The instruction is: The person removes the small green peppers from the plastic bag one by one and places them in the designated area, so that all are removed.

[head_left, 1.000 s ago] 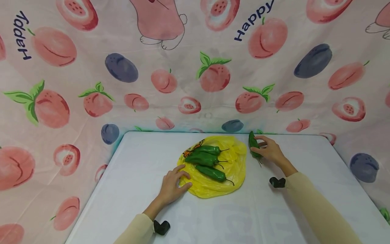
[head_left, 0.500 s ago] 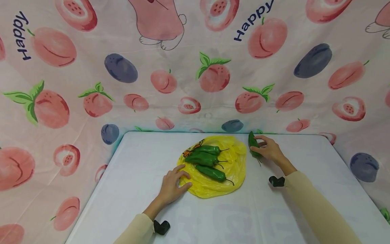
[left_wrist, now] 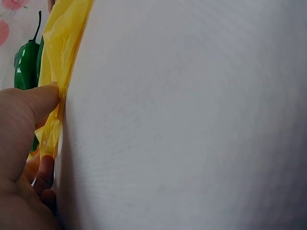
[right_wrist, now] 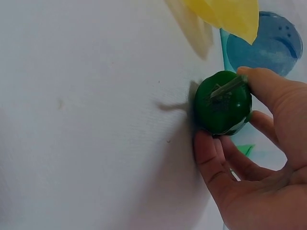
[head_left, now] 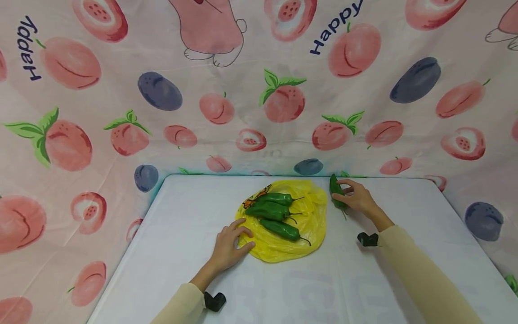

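A yellow plastic bag (head_left: 270, 252) lies flat near the middle of the white table, with three long green peppers (head_left: 280, 230) on top of it. The left hand (head_left: 227, 248) rests at the bag's near left edge, thumb and fingers spread apart and touching the plastic. In the left wrist view its thumb (left_wrist: 45, 100) is against the bag. Right of the bag, the right hand (head_left: 358, 198) holds another green pepper (head_left: 335, 186) between thumb and fingers. The right wrist view shows that pepper (right_wrist: 218, 112) stem-end on, low at the table surface.
The white table (head_left: 170, 252) extends on both sides of the bag. A fruit-printed cloth (head_left: 251, 90) rises behind its back edge. An orange butterfly shape (head_left: 254, 198) shows at the bag's upper left. A small black device (head_left: 368, 240) is at the right wrist.
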Motion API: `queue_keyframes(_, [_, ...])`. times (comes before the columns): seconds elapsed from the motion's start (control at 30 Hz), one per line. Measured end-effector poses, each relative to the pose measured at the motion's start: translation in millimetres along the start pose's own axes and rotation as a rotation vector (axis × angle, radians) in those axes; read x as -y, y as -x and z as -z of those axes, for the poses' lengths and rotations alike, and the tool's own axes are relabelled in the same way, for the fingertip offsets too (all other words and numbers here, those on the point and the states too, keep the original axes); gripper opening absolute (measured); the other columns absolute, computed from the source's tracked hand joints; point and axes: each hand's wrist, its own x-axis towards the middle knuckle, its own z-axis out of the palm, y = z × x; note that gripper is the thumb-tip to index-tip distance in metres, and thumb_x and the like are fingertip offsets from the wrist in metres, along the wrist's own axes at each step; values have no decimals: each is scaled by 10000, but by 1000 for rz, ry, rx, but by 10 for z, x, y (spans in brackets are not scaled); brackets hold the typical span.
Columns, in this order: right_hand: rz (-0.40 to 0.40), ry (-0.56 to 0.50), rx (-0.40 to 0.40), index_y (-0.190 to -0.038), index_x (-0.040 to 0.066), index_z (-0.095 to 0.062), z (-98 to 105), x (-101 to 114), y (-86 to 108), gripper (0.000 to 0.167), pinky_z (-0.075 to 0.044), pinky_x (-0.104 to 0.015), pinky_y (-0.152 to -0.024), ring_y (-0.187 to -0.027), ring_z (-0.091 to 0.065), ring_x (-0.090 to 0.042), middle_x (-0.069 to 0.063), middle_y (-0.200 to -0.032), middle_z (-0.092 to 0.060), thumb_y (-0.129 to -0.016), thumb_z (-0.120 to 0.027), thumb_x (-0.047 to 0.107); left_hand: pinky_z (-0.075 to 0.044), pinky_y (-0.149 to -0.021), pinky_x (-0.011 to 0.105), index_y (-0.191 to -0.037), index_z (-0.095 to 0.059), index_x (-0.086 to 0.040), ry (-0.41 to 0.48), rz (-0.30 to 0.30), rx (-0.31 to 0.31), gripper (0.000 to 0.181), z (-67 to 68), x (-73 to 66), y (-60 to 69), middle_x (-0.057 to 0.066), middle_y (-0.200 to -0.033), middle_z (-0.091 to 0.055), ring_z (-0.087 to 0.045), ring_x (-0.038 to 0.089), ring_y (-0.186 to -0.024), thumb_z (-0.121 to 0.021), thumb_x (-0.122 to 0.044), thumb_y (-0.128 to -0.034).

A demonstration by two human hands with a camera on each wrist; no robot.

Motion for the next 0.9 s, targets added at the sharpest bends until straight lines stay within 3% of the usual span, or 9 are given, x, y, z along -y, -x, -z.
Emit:
queue_keyframes(0.5, [-1, 45, 61, -1520, 66, -416, 71, 69, 11, 694, -499, -580, -974, -1225, -536, -483, -348, -1397, -515, -978, -703, 390, -353, -939, 612, -1026, -707, -213, -2, -15, -11, 139, -17, 29, -4, 144, -1489, -536, -526, 405, -1241, -778, -269, -921])
queue_keyframes(0.73, [21, 57, 142, -1552, 47, -346, 164, 135, 31, 732, -577, -460, -835, -890, -685, -318, -385, -1394, -490, -990, -696, 360, -362, -891, 552, -1031, -704, -206, -10, -52, -30, 148, -24, 37, -7, 163, -1475, -544, -543, 394, -1192, -781, -263, -918])
queue_keyframes(0.9, [34, 105, 180, -1568, 61, -314, 233, 167, 71, 762, -558, -489, -860, -989, -666, -369, -381, -1403, -487, -991, -688, 388, -368, -877, 552, -1027, -695, -202, -25, -69, -34, 147, -21, 37, 0, 175, -1466, -547, -544, 403, -1187, -776, -262, -920])
